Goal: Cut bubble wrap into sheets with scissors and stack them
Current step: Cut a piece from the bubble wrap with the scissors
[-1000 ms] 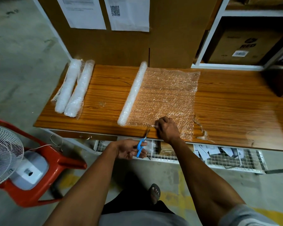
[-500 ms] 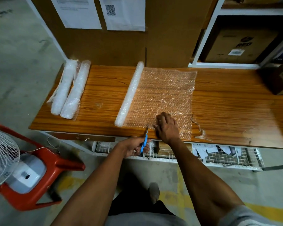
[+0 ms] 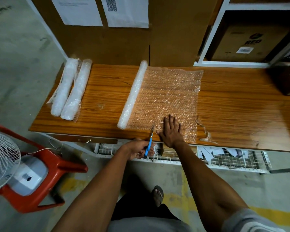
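Note:
A bubble wrap roll (image 3: 132,96) lies on the wooden table (image 3: 241,106), with a length of it unrolled to the right as a flat sheet (image 3: 171,94). My right hand (image 3: 172,131) presses flat on the sheet's near edge, fingers straight. My left hand (image 3: 139,149) grips blue-handled scissors (image 3: 150,142) just off the table's front edge. Their blades point away from me and reach the sheet's near edge, just left of my right hand.
Two more bubble wrap rolls (image 3: 70,87) lie at the table's left end. A thin plastic scrap (image 3: 205,131) sits right of the sheet. A red stool (image 3: 45,166) with a fan (image 3: 2,158) stands at left. A wire tray (image 3: 208,156) hangs under the table; boxes stand behind.
My right hand has uncurled and now lies flat on the sheet. The scissors have come up from below the edge to the sheet's near edge.

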